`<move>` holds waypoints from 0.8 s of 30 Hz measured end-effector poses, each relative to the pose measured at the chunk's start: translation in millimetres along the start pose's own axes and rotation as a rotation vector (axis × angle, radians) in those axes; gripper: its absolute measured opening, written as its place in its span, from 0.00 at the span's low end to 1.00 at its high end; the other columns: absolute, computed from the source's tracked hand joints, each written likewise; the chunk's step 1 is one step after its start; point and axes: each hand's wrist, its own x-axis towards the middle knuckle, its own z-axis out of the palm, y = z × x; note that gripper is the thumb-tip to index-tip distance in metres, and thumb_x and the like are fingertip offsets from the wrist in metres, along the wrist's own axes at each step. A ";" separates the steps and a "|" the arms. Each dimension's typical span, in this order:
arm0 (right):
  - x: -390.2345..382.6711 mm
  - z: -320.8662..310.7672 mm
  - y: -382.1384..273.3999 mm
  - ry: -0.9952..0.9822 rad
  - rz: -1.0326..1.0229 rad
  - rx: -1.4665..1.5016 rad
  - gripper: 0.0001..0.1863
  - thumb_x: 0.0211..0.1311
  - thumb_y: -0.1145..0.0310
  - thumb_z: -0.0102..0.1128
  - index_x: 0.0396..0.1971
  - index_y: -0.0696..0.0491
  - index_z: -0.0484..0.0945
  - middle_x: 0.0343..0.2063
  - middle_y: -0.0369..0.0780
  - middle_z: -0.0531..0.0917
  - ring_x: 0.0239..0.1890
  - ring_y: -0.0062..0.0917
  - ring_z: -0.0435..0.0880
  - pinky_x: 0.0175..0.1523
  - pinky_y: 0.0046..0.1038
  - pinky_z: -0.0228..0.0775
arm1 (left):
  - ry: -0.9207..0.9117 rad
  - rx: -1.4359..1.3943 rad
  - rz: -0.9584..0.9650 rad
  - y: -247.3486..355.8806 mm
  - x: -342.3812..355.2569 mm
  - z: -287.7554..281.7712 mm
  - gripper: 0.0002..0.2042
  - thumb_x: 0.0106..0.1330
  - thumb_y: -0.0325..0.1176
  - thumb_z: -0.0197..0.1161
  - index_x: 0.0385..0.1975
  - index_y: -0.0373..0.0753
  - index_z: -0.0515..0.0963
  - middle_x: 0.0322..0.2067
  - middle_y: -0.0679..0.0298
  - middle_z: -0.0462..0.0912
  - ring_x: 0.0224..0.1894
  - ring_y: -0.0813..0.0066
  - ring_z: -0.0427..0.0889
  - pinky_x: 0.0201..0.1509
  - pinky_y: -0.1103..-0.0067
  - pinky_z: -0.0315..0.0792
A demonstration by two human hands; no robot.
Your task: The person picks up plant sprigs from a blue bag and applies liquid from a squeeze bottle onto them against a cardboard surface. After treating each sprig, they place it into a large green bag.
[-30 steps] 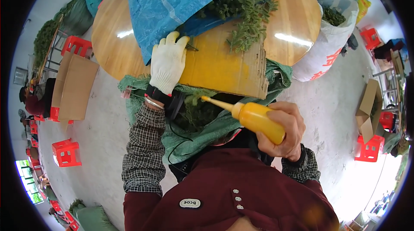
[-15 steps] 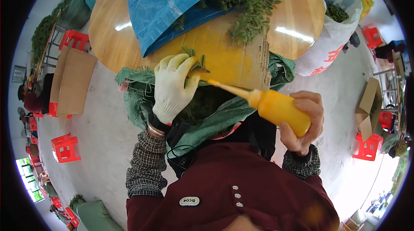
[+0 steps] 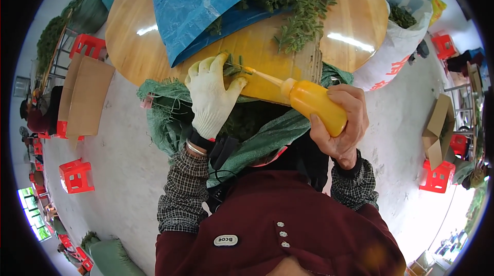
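Observation:
My left hand (image 3: pixel 210 90), in a white knitted glove with yellow-stained fingertips, steadies a small green needle-leaved sprig (image 3: pixel 232 67) on the yellow-smeared cardboard (image 3: pixel 265 83). Its index finger and thumb lie on either side of the sprig; how firmly they grip is hidden. Bare and ungloved, my right hand (image 3: pixel 346 120) is wrapped round a yellow squeeze bottle (image 3: pixel 315 102). The bottle tilts to the left, its long tapered nozzle reaching the sprig's right side.
A blue plastic sheet (image 3: pixel 200 8) and leafy green branches (image 3: pixel 301 13) cover part of the round wooden table (image 3: pixel 131 39). Beneath the cardboard's near edge sits an open green woven sack (image 3: pixel 267 134). A white sack (image 3: pixel 383 44) stands at the right, a cardboard box (image 3: pixel 87 96) at the left.
My right hand has moved left and up with the squeeze bottle, bringing the nozzle to the sprig. My left hand has shifted slightly right and up, its thumb and fingers now more extended.

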 end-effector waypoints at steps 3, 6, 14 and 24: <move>5.5 7.4 0.6 -0.014 -0.022 0.007 0.23 0.41 0.75 0.67 0.42 0.58 0.73 0.36 0.50 0.78 0.34 0.37 0.80 0.40 0.32 0.75 | -0.041 -0.012 -0.014 -0.6 3.8 -1.7 0.30 0.50 0.43 0.73 0.53 0.37 0.75 0.49 0.57 0.77 0.55 0.54 0.69 0.59 0.60 0.62; 9.1 13.0 1.7 -0.009 -0.046 0.006 0.23 0.40 0.75 0.68 0.41 0.57 0.74 0.36 0.48 0.78 0.32 0.36 0.81 0.37 0.32 0.75 | -0.059 -0.025 -0.007 -0.8 4.8 -5.9 0.30 0.50 0.43 0.73 0.53 0.37 0.76 0.50 0.57 0.77 0.55 0.54 0.69 0.59 0.61 0.62; 4.2 9.5 2.5 -0.050 -0.039 -0.028 0.24 0.40 0.76 0.67 0.42 0.58 0.72 0.36 0.49 0.78 0.34 0.37 0.81 0.39 0.32 0.76 | 0.006 -0.069 -0.031 -7.2 7.7 -3.7 0.25 0.55 0.44 0.70 0.51 0.37 0.78 0.45 0.57 0.79 0.52 0.57 0.72 0.57 0.63 0.63; 18.6 9.4 4.5 -0.024 -0.079 -0.031 0.22 0.41 0.76 0.67 0.41 0.58 0.73 0.36 0.48 0.78 0.34 0.36 0.81 0.39 0.32 0.76 | 0.023 0.090 -0.065 -2.3 12.5 1.3 0.25 0.53 0.48 0.71 0.48 0.40 0.80 0.40 0.59 0.79 0.47 0.56 0.73 0.52 0.61 0.65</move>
